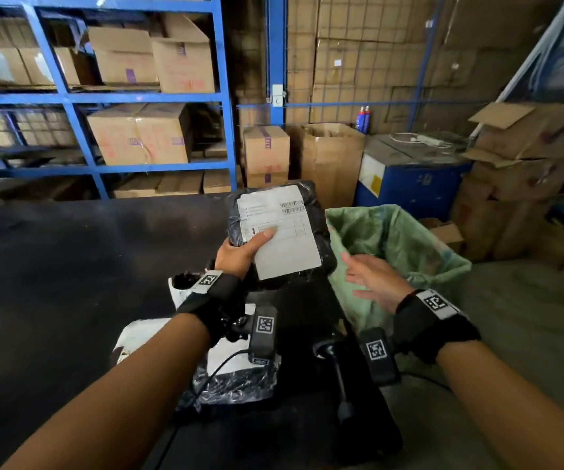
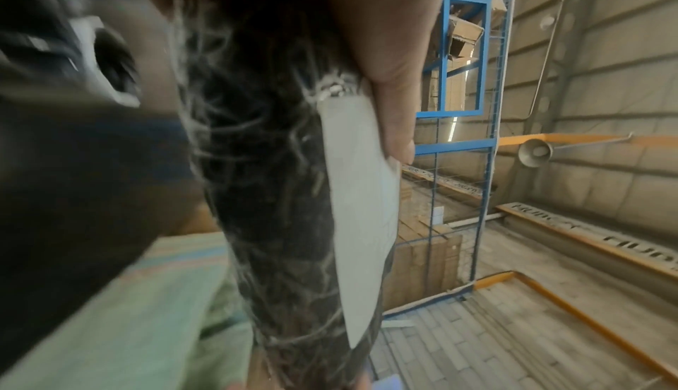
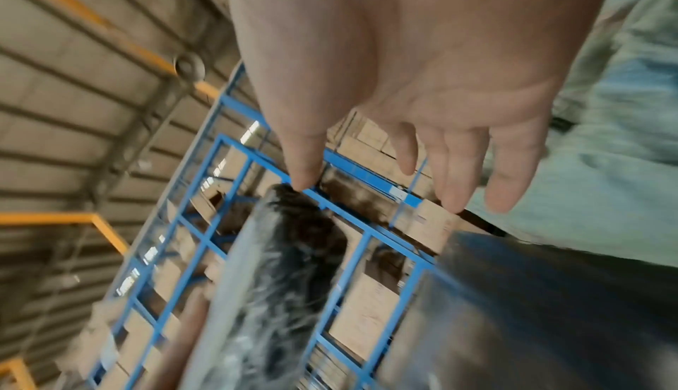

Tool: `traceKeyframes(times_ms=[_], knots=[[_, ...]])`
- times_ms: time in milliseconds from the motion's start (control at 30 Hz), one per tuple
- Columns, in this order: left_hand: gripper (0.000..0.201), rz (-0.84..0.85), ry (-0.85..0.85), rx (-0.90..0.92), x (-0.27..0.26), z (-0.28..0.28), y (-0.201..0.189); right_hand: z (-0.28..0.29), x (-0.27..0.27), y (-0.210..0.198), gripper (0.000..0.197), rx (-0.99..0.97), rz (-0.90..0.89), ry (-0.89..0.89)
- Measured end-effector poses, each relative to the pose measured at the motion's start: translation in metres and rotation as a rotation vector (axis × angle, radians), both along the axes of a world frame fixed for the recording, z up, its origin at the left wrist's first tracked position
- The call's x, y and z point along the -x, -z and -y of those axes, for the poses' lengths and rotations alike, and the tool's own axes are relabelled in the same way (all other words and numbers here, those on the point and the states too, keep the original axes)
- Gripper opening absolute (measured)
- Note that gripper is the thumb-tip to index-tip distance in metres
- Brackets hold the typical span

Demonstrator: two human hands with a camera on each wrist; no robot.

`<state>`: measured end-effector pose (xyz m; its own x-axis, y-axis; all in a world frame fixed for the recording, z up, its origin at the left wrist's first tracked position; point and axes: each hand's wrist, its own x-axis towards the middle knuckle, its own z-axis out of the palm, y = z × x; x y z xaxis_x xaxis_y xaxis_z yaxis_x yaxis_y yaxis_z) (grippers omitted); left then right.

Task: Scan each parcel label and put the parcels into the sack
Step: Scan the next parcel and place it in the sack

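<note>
My left hand grips a black plastic-wrapped parcel by its near left corner, thumb pressed on its white label, which faces up. The left wrist view shows the same parcel edge-on with the thumb on the label. My right hand hovers open, palm toward the parcel, just right of it and above the green sack. In the right wrist view the straight fingers spread close to the parcel. A barcode scanner lies on the dark table below.
More parcels, one white and one black and shiny, lie on the dark table under my left forearm. Blue shelving with cardboard boxes stands behind. Stacked boxes and a blue cabinet surround the sack.
</note>
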<state>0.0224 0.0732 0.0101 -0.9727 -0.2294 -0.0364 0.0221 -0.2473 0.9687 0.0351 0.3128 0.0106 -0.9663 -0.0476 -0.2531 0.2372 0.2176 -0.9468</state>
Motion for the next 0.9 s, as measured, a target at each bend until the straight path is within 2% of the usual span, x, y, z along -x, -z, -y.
traceKeyframes(times_ms=[67,133,200,333,400,467,533,633,700,767,867,900], knots=[[0.059,-0.005,0.049,-0.057,0.014,-0.027,-0.009,-0.008,-0.002,-0.021,0.019,0.160,-0.017,-0.013],[0.058,-0.023,0.119,-0.070,0.027,-0.057,-0.019,-0.019,0.003,-0.031,0.031,0.276,-0.037,-0.014],[0.064,-0.049,0.171,-0.070,0.039,-0.087,-0.027,-0.031,0.014,-0.034,0.040,0.417,-0.072,0.063],[0.072,-0.108,0.286,-0.010,0.064,-0.137,-0.033,-0.067,0.049,-0.035,0.038,0.597,-0.146,0.286],[0.057,-0.099,0.375,0.050,0.082,-0.155,-0.030,-0.093,0.073,-0.035,0.042,0.592,-0.151,0.357],[0.038,-0.005,0.437,0.142,0.102,-0.169,-0.027,-0.121,0.101,-0.035,0.043,0.524,-0.165,0.367],[0.036,0.069,0.450,0.388,0.128,-0.179,-0.021,-0.150,0.133,-0.034,0.043,0.430,-0.195,0.364],[0.072,0.122,0.384,0.814,0.173,-0.190,0.002,-0.186,0.184,-0.026,0.057,0.231,-0.225,0.336],[0.073,0.210,0.314,0.982,0.201,-0.193,0.024,-0.203,0.218,-0.017,0.049,0.069,-0.228,0.301],[0.070,0.296,0.266,1.081,0.219,-0.194,0.042,-0.215,0.250,-0.006,0.039,-0.118,-0.217,0.218],[0.077,0.424,0.284,1.113,0.235,-0.199,0.063,-0.220,0.292,0.014,0.060,-0.366,-0.130,-0.028],[0.079,0.468,0.291,1.096,0.238,-0.202,0.069,-0.219,0.303,0.022,0.061,-0.448,-0.092,-0.109]])
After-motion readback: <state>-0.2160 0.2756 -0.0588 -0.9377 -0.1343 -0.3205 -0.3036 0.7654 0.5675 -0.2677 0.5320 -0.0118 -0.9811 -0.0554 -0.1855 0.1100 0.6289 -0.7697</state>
